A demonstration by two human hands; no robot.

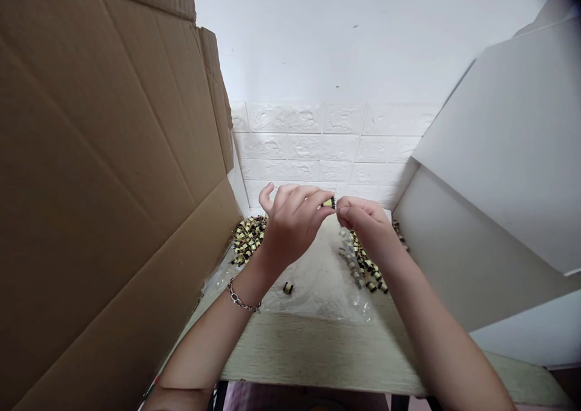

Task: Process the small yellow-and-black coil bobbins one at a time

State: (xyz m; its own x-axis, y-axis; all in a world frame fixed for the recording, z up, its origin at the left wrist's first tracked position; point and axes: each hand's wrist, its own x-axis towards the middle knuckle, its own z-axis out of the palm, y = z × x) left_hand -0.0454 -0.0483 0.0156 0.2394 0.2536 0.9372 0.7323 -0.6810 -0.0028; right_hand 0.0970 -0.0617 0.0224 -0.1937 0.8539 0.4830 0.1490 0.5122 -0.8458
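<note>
My left hand (295,220) pinches a small yellow-taped transformer (328,203) with a black, pinned end between thumb and fingers. It is raised over a clear plastic bag (318,278), and the little finger sticks out. Close beside the pinned end, my right hand (363,214) has thumb and forefinger pressed together; whatever is between them is too small to make out. One loose transformer (287,288) lies on the bag below my left wrist. A heap of similar transformers (249,238) rests at the left, and another pile (367,266) sits under my right forearm.
A tall cardboard sheet (113,157) walls off the left side. White panels (494,217) stand on the right, and a white brick-patterned wall (304,132) closes the back. The pale wooden table (318,350) ends near the bottom of the view.
</note>
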